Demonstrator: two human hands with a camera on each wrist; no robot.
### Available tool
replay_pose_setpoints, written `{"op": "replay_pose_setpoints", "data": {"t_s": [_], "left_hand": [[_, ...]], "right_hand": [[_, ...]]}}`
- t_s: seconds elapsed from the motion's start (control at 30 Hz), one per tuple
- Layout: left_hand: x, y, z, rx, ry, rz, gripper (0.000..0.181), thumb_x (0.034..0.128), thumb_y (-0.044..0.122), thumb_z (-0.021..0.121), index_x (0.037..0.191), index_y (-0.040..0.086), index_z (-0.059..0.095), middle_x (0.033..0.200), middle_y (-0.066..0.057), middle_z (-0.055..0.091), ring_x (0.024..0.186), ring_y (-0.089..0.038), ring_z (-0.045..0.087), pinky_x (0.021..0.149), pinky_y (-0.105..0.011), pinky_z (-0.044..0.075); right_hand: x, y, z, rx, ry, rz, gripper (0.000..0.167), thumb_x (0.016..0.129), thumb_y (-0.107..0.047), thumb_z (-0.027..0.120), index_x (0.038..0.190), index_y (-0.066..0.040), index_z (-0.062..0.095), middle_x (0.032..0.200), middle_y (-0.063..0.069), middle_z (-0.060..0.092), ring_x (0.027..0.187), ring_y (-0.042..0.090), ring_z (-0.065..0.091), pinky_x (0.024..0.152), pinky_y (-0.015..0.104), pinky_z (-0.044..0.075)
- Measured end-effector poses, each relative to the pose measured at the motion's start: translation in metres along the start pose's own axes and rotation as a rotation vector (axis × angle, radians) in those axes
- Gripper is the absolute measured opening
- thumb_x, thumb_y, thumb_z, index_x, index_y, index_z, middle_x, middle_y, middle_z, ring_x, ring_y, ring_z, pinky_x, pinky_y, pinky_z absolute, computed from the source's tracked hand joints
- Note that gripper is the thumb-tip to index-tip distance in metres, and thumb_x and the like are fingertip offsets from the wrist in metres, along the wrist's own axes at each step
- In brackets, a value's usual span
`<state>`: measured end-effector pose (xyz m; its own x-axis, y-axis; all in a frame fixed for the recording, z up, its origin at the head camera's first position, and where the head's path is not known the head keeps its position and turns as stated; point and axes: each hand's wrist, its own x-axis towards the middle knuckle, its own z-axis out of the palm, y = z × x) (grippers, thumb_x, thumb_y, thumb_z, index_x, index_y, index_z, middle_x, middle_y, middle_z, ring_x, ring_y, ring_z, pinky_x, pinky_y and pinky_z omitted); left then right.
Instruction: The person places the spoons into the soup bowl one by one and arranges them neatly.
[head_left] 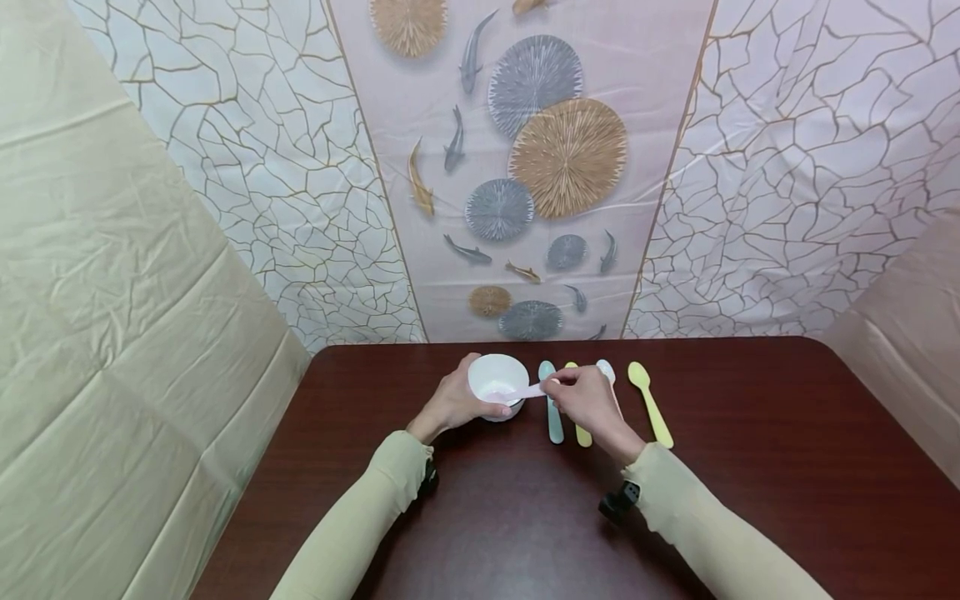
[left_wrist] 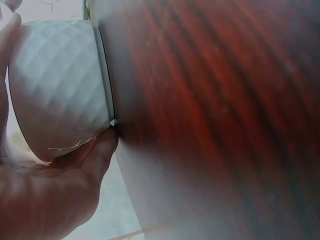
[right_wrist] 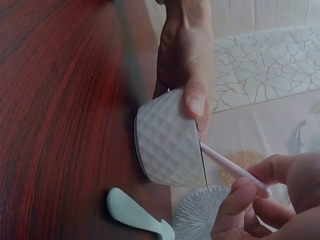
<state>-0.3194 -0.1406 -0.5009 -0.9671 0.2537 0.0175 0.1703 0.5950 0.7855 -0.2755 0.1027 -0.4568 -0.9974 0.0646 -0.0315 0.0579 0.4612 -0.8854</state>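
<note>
A white bowl [head_left: 498, 372] with a diamond-patterned outside stands at the far middle of the table, gripped round its side by my left hand [head_left: 455, 398]. In the left wrist view, the fingers and palm wrap the bowl [left_wrist: 60, 80], its base down near the tabletop. My right hand [head_left: 588, 402] pinches the handle end of a pale pink spoon [head_left: 531, 392]. The spoon slants over the rim, its bowl end inside the white bowl. From the right wrist, thumb and fingers show closed on the spoon handle [right_wrist: 230, 166]; the dipped end is hidden behind the bowl's wall.
Beside and beneath my right hand lie a mint spoon [head_left: 555, 423], a yellow-green spoon [head_left: 582, 436] and a whitish spoon [head_left: 607, 367], partly covered. Farther right is a yellow spoon [head_left: 651, 402]. The dark wood table [head_left: 495, 533] ends at a patterned curtain [head_left: 525, 167].
</note>
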Motion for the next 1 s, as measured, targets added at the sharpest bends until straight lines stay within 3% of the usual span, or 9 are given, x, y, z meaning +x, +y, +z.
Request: {"op": "replay_pose_setpoints", "data": {"t_s": [0.17, 0.7, 1.0], "left_hand": [[0.000, 0.001, 0.000, 0.009, 0.002, 0.002, 0.107, 0.0733, 0.038, 0.102, 0.159, 0.015, 0.043, 0.144, -0.016, 0.067, 0.127, -0.034, 0.066, 0.110, -0.050, 0.053], [-0.001, 0.001, 0.000, 0.015, -0.004, -0.009, 0.108, 0.0740, 0.039, 0.101, 0.161, 0.016, 0.042, 0.146, -0.017, 0.066, 0.129, -0.036, 0.065, 0.111, -0.052, 0.052], [0.001, -0.001, 0.000, 0.018, -0.004, 0.017, 0.104, 0.0739, 0.040, 0.101, 0.158, 0.016, 0.044, 0.142, -0.015, 0.068, 0.125, -0.035, 0.066, 0.108, -0.050, 0.054]], "right_hand": [[0.003, 0.001, 0.004, 0.004, -0.006, -0.017, 0.018, 0.096, -0.016, 0.074, 0.101, -0.002, 0.085, 0.075, 0.012, 0.076, 0.062, 0.007, 0.060, 0.058, 0.022, 0.045], [0.008, -0.002, 0.005, 0.052, -0.070, 0.059, 0.018, 0.097, -0.014, 0.072, 0.100, 0.001, 0.082, 0.069, -0.002, 0.069, 0.063, 0.007, 0.060, 0.060, 0.021, 0.049], [-0.003, -0.009, 0.010, -0.005, -0.114, 0.059, 0.016, 0.097, -0.014, 0.074, 0.101, -0.002, 0.083, 0.081, 0.015, 0.079, 0.063, 0.010, 0.065, 0.059, 0.022, 0.052]]}}
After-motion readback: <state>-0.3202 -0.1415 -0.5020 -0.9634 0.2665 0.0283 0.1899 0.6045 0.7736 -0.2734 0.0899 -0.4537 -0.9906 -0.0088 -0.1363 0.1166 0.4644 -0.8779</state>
